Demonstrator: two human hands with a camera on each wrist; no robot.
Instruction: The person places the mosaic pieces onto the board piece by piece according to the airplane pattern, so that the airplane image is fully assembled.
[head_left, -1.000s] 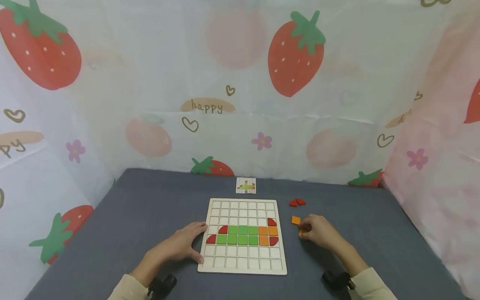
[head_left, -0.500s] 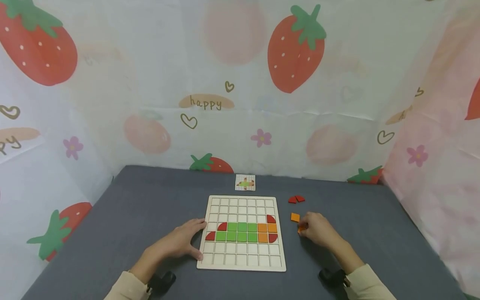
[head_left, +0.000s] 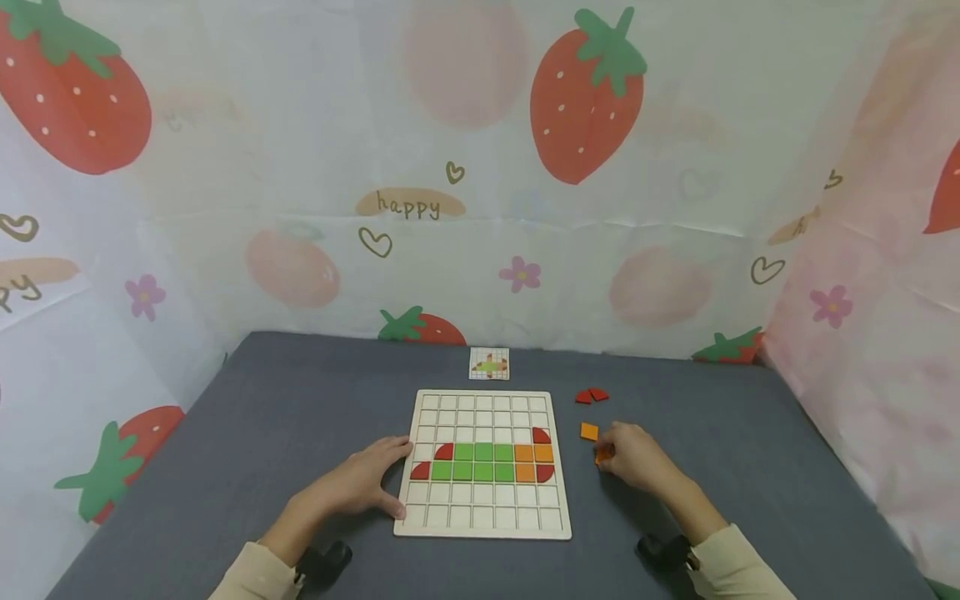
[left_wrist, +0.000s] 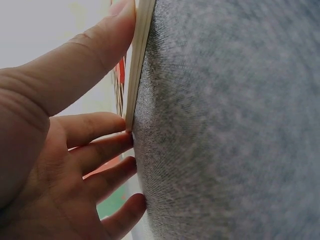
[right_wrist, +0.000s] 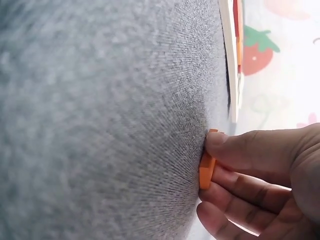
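Observation:
In the head view, a pale wooden grid board (head_left: 480, 534) lies mid-table, with green square tiles (head_left: 463, 472), orange squares (head_left: 523, 472) and red rounded-corner tiles (head_left: 544, 474) set across its middle rows. My left hand (head_left: 360, 482) rests at the board's left edge. The left wrist view has its thumb (left_wrist: 100, 47) and index fingertip touching the rim. Right of the board, my right hand (head_left: 639, 460) pinches an orange tile (right_wrist: 207, 167) between thumb and fingers, low against the cloth. Its fingers partly cover that tile in the head view.
Another orange square (head_left: 589, 432) lies just beyond the right hand, and two red rounded tiles (head_left: 598, 394) lie farther back. Behind the board is a small pattern card (head_left: 489, 364). A strawberry-print curtain (head_left: 450, 275) borders the grey cloth-covered table (head_left: 315, 379).
The head view has shifted slightly, so the scene sits a little higher in it. Both hands stay in about the same places relative to the board and tiles.

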